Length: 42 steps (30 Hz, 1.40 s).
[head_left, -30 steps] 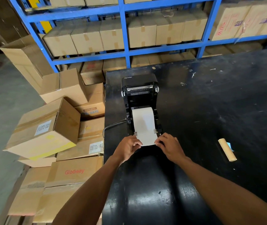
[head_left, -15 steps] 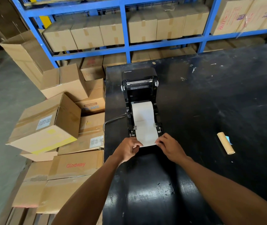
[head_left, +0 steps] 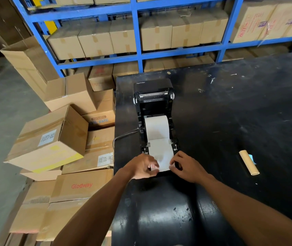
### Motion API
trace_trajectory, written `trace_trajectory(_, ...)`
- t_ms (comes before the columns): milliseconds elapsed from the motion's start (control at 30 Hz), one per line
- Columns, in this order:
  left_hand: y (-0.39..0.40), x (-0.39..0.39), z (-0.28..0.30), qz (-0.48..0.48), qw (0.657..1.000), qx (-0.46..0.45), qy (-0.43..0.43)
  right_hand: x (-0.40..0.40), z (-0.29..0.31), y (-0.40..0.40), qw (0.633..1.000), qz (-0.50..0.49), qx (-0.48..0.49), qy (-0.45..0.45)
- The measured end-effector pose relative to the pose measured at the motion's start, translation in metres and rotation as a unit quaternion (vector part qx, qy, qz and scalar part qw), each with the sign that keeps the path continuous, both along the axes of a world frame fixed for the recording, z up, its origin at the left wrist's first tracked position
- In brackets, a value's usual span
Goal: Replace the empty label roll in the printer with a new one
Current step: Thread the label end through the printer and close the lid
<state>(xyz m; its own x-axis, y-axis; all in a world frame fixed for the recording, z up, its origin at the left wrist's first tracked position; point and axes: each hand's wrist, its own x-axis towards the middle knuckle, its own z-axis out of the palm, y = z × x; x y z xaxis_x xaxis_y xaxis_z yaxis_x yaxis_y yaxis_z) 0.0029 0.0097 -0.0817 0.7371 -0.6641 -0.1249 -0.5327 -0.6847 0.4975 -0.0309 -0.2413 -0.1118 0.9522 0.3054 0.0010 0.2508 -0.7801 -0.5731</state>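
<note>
A black label printer (head_left: 153, 96) stands on the black table (head_left: 230, 121) with its lid swung open towards the back. A new white label roll (head_left: 156, 126) sits in its bay, and a strip of labels (head_left: 161, 153) runs forward between the side guides and past the front edge. My left hand (head_left: 143, 167) pinches the strip's left near corner. My right hand (head_left: 186, 166) pinches its right near corner. The empty brown cardboard core (head_left: 249, 165) lies on the table to the right, apart from the printer.
A cable (head_left: 122, 137) leaves the printer's left side over the table edge. Stacked cardboard boxes (head_left: 52, 142) crowd the floor left of the table. Blue shelving (head_left: 138, 32) with more boxes stands behind. A small blue scrap (head_left: 252, 158) lies by the core.
Both hands stay at the strip's near end, and the label strip now reaches a little farther out of the printer's front. The camera view has shifted slightly.
</note>
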Motion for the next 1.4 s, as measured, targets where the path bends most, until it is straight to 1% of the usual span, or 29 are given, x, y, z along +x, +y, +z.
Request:
trace_trajectory(33, 0.001, 0.006, 0.005, 0.007, 1.0, -0.012, -0.004, 0.004, 0.003, -0.001, 1.0, -0.01, -0.001, -0.01)
trace_trajectory(100, 0.002, 0.022, 0.018, 0.059, 0.996, -0.07, -0.023, 0.015, 0.011, -0.001, 0.998, -0.041, 0.015, -0.034)
trace_trajectory(167, 0.003, 0.046, 0.032, 0.152, 0.977, -0.141, -0.05, 0.033, 0.024, 0.004, 0.994, -0.079, 0.054, -0.059)
trace_trajectory(200, 0.004, 0.059, 0.039, 0.21, 0.96, -0.177, -0.058, 0.043, 0.032, 0.009, 0.99, -0.099, 0.079, -0.07)
trace_trajectory(233, 0.005, 0.074, 0.047, 0.27, 0.937, -0.215, -0.055, 0.057, 0.042, 0.014, 0.984, -0.119, 0.107, -0.078)
trace_trajectory(267, 0.005, 0.09, 0.055, 0.331, 0.907, -0.257, -0.038, 0.071, 0.053, 0.019, 0.978, -0.139, 0.134, -0.08)
trace_trajectory(333, 0.002, 0.12, 0.072, 0.436, 0.827, -0.353, 0.04, 0.101, 0.073, 0.03, 0.965, -0.177, 0.18, -0.069)
trace_trajectory(367, 0.002, 0.134, 0.081, 0.47, 0.79, -0.387, 0.074, 0.116, 0.084, 0.035, 0.957, -0.202, 0.198, -0.058)
trace_trajectory(400, 0.001, 0.147, 0.089, 0.489, 0.767, -0.404, 0.099, 0.133, 0.094, 0.039, 0.948, -0.231, 0.217, -0.043)
trace_trajectory(433, 0.0, 0.156, 0.097, 0.492, 0.759, -0.41, 0.118, 0.147, 0.104, 0.042, 0.937, -0.257, 0.237, -0.027)
trace_trajectory(533, -0.006, 0.18, 0.112, 0.456, 0.759, -0.43, 0.178, 0.183, 0.131, 0.048, 0.907, -0.296, 0.299, 0.032)
trace_trajectory(600, -0.011, 0.185, 0.115, 0.434, 0.758, -0.435, 0.219, 0.194, 0.14, 0.049, 0.893, -0.289, 0.335, 0.086)
trace_trajectory(633, -0.014, 0.185, 0.115, 0.429, 0.759, -0.434, 0.225, 0.196, 0.142, 0.05, 0.889, -0.281, 0.344, 0.113)
trace_trajectory(700, -0.017, 0.18, 0.112, 0.427, 0.768, -0.43, 0.206, 0.196, 0.141, 0.051, 0.886, -0.278, 0.346, 0.134)
trace_trajectory(767, -0.018, 0.174, 0.11, 0.43, 0.769, -0.438, 0.181, 0.194, 0.139, 0.05, 0.88, -0.292, 0.354, 0.121)
trace_trajectory(833, -0.015, 0.171, 0.109, 0.443, 0.758, -0.45, 0.166, 0.191, 0.138, 0.045, 0.87, -0.308, 0.365, 0.122)
trace_trajectory(900, -0.009, 0.168, 0.108, 0.472, 0.744, -0.442, 0.168, 0.188, 0.138, 0.036, 0.861, -0.32, 0.364, 0.153)
trace_trajectory(967, -0.006, 0.162, 0.106, 0.493, 0.74, -0.412, 0.199, 0.183, 0.138, 0.028, 0.844, -0.332, 0.366, 0.208)
trace_trajectory(1033, -0.008, 0.153, 0.099, 0.475, 0.724, -0.41, 0.286, 0.178, 0.137, 0.023, 0.831, -0.331, 0.369, 0.254)
trace_trajectory(1067, -0.009, 0.147, 0.095, 0.464, 0.714, -0.415, 0.322, 0.172, 0.136, 0.021, 0.83, -0.325, 0.366, 0.266)
trace_trajectory(1100, -0.01, 0.14, 0.091, 0.455, 0.711, -0.416, 0.339, 0.167, 0.134, 0.019, 0.833, -0.317, 0.362, 0.273)
trace_trajectory(1233, -0.005, 0.108, 0.076, 0.427, 0.729, -0.412, 0.341, 0.138, 0.118, 0.016, 0.845, -0.285, 0.36, 0.274)
trace_trajectory(1300, -0.006, 0.097, 0.067, 0.411, 0.74, -0.404, 0.347, 0.125, 0.107, 0.015, 0.843, -0.275, 0.374, 0.271)
trace_trajectory(1400, -0.008, 0.081, 0.057, 0.404, 0.748, -0.382, 0.362, 0.107, 0.093, 0.012, 0.844, -0.253, 0.393, 0.265)
